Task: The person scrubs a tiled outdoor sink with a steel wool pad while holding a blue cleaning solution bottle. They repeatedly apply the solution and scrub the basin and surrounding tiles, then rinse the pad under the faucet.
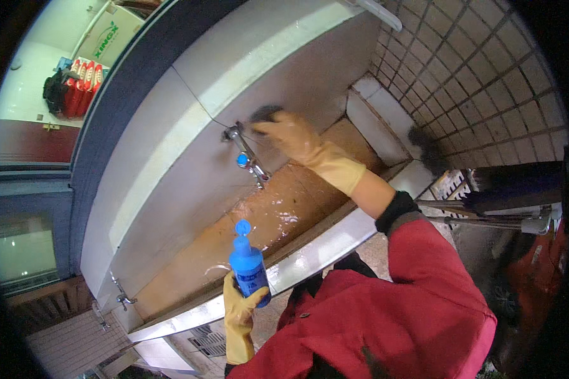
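Observation:
My left hand (241, 308), in a yellow rubber glove, holds a blue plastic bottle (250, 272) upright over the front rim of a long tiled trough sink (313, 263). The bottle's flip cap stands open. My right hand (289, 135), gloved too, is at the sink's pale back wall, pressing a dark scouring pad (266, 113) near the wall mount of a chrome faucet (249, 158) with a blue marking. The right hand is blurred, and its fingers partly hide the pad. Wet patches shine on the brown basin floor (284, 213).
Another tap (123, 297) sticks out at the sink's far left end. A tiled wall (464, 71) bounds the right side. Long handles (445, 220) lean at the right, near a plastic crate (450, 184). A floor drain grate (211, 338) lies below the rim.

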Demonstrator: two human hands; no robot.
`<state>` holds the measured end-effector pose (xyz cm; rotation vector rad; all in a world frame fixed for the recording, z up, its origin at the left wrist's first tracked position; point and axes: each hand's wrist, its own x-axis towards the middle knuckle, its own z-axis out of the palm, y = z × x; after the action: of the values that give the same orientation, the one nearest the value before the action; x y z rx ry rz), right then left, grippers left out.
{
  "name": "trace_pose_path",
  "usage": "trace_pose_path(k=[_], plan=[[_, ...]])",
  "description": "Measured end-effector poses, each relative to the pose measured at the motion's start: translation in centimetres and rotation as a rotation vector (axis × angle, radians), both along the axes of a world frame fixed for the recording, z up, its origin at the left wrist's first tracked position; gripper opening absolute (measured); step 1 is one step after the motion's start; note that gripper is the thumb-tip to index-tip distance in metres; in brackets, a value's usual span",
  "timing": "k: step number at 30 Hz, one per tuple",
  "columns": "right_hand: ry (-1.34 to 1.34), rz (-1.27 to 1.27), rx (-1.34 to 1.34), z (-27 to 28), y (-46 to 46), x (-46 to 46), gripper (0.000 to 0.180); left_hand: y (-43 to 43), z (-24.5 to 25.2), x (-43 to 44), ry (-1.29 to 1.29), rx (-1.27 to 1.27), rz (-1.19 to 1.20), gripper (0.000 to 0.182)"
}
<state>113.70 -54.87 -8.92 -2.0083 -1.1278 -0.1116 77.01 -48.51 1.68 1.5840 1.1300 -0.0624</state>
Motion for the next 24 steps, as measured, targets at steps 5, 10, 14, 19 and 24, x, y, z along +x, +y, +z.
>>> trace_pose_path(k=[5,10,14,19,24], plan=[[-0.313,0.037,0.314,0.2,0.3,0.1,0.035,0.1,0.9,-0.2,0.024,-0.042,0.043,0.081],[-0.162,0.069,0.416,0.2,0.4,-0.2,0.035,0.1,0.7,-1.2,0.043,-0.015,0.078,0.081],[-0.269,0.1,0.385,2.8,0.8,-0.4,0.037,-0.1,0.2,-2.0,-0.03,-0.06,0.068,0.081],[-0.281,-0.184,0.415,1.4,-2.1,4.8,0.044,-0.3,0.3,-3.6,-0.094,-0.057,0.143,0.084],[-0.061,-0.752,0.455,-1.7,-5.4,7.5,0.047,-0.1,-0.4,-4.4,-0.051,-0.086,0.148,0.084]])
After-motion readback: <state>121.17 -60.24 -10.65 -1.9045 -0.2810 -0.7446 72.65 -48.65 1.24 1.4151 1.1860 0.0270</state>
